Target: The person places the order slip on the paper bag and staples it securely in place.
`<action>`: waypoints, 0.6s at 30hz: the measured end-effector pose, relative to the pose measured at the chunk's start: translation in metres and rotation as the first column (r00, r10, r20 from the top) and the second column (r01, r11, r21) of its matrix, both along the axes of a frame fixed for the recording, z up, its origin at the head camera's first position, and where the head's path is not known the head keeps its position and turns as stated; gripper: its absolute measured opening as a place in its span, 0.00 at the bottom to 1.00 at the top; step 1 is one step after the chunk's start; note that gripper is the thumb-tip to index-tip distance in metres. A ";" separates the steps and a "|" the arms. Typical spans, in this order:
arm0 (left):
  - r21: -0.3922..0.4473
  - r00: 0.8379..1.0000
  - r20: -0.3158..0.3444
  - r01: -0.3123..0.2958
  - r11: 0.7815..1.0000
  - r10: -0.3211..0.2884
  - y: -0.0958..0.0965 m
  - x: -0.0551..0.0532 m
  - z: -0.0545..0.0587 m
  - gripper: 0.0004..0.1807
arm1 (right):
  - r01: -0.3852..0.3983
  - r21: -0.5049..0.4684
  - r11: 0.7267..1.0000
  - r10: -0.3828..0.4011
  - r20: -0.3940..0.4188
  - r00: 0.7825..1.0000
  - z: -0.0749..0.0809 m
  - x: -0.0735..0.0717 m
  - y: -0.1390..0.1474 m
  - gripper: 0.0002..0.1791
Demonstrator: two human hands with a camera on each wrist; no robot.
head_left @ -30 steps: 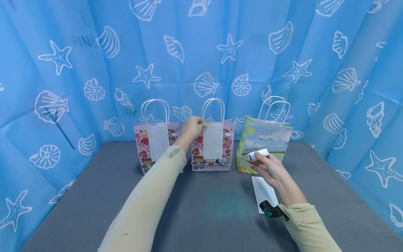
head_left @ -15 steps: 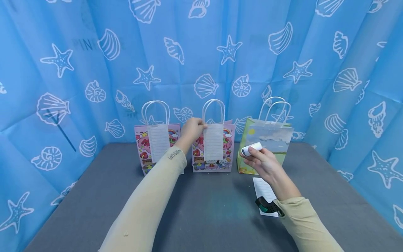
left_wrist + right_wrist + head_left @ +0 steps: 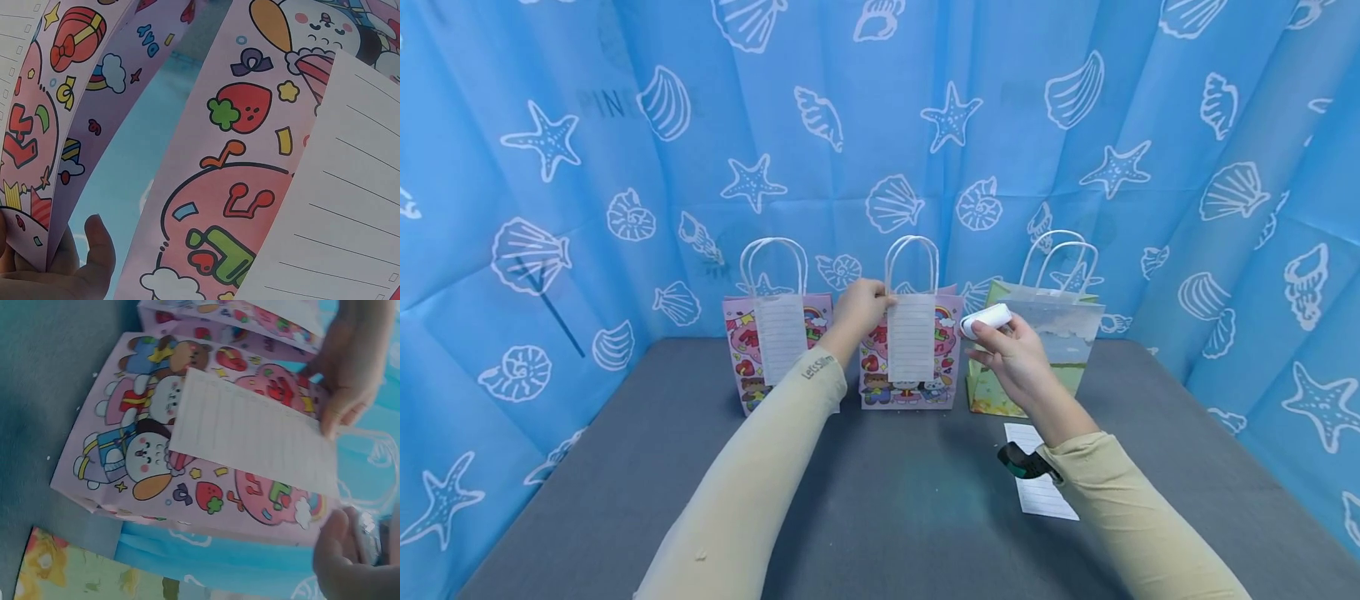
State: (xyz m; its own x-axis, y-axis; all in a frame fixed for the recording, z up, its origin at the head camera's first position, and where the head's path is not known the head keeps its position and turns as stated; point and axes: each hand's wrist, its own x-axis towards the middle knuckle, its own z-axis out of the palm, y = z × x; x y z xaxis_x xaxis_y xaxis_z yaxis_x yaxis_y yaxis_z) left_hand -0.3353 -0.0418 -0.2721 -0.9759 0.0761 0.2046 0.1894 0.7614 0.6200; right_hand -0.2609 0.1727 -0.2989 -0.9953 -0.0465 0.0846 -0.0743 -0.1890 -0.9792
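In the head view my left hand [image 3: 861, 310] pinches the top left corner of a lined paper sheet [image 3: 912, 337] against the upper edge of the middle pink gift bag [image 3: 947, 392]. The right wrist view shows the left hand's fingers [image 3: 334, 419] at that corner. My right hand [image 3: 1018, 367] grips what looks like a small white stapler [image 3: 987, 320], raised just right of this bag and apart from the sheet. Part of that stapler [image 3: 367, 536] glints in the right wrist view. The left wrist view shows left-hand fingers [image 3: 97, 250] at the bag's edge.
Left of the middle bag stands a similar pink gift bag [image 3: 745, 354] with its own lined sheet [image 3: 777, 337]. A green landscape gift bag [image 3: 988, 396] stands at the right. Another lined sheet [image 3: 1048, 500] lies on the grey table [image 3: 910, 517]. A blue curtain [image 3: 850, 125] hangs behind.
My right hand has moved up and left with the stapler, from in front of the green bag toward the middle bag. The left hand keeps its pinch in place.
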 end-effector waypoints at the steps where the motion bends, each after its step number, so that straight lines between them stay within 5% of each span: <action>1: 0.003 1.000 0.002 -0.002 1.000 0.002 0.000 0.000 0.000 0.13 | 0.005 0.006 1.000 -0.005 -0.022 1.000 0.000 -0.003 -0.002 0.34; 10: -0.005 1.000 -0.009 0.006 1.000 -0.006 -0.002 0.000 0.000 0.13 | 0.026 0.124 0.992 0.000 -0.206 0.978 0.006 -0.028 -0.014 0.34; 18: -0.006 1.000 -0.012 0.003 1.000 -0.004 -0.001 0.001 0.000 0.12 | 0.031 0.360 0.932 0.075 -0.277 0.958 0.019 -0.041 -0.025 0.35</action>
State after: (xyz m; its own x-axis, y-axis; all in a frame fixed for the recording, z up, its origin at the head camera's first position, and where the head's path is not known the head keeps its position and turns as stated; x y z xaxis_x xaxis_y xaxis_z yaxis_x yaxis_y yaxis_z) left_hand -0.3343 -0.0424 -0.2721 -0.9731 0.0808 0.2160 0.1996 0.7644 0.6130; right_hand -0.3018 0.1479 -0.2799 -0.9308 -0.1479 0.3343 -0.3564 0.1645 -0.9197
